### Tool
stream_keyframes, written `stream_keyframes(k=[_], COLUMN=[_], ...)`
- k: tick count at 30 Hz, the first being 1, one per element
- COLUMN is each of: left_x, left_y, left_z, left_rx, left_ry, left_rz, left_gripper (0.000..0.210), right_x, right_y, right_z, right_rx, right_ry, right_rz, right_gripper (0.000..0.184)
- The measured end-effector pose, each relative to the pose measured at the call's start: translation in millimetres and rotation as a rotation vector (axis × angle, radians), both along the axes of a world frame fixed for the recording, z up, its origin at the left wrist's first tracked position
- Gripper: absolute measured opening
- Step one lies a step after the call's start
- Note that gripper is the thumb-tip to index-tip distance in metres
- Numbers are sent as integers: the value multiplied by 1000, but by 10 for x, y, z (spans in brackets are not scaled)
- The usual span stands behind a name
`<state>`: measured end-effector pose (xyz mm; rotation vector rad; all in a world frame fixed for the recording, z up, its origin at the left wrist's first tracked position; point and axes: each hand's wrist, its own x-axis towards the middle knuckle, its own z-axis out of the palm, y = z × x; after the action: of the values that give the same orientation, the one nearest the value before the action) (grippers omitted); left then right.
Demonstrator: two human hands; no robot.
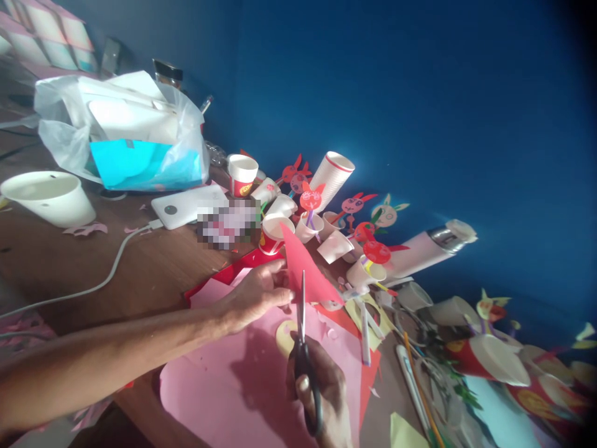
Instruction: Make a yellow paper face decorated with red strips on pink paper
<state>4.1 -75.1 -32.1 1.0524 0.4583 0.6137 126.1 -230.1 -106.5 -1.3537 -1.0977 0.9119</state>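
Note:
My left hand (263, 292) pinches the left edge of a pinkish-red sheet of paper (308, 267), holding it up over the table. In my right hand (324, 379) is a pair of scissors (305, 364) with black handles, my fingers wrapped round them. Their blades point upward and meet the lower part of the red sheet; I cannot tell whether they are parted. Beneath both hands lie large pink paper sheets (205, 386), with a round yellowish disc (286, 337) on top, partly behind the scissors.
Several paper cups with red paper rabbit faces (311, 198) stand along the blue wall. A plastic bag (191, 137), a white power bank (189, 205) with a cable and a white tub (49, 196) are at left. A pencil (420, 386) and a white pen (410, 379) lie at right.

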Motion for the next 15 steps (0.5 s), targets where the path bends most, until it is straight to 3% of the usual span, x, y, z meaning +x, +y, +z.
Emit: stream_keyframes(k=[4,15], left_x=[-7,-2], left_y=[-11,8], left_z=[19,-23], left_rx=[10,-25], left_ry=[-23,-38], left_rz=[-10,-16], left_gripper=[31,38], right_x=[18,-8], right_y=[0,-34], right_z=[14,-3], right_rx=[-9,-20], right_ry=[-69,44], right_rz=[-13,-21], right_gripper=[56,52])
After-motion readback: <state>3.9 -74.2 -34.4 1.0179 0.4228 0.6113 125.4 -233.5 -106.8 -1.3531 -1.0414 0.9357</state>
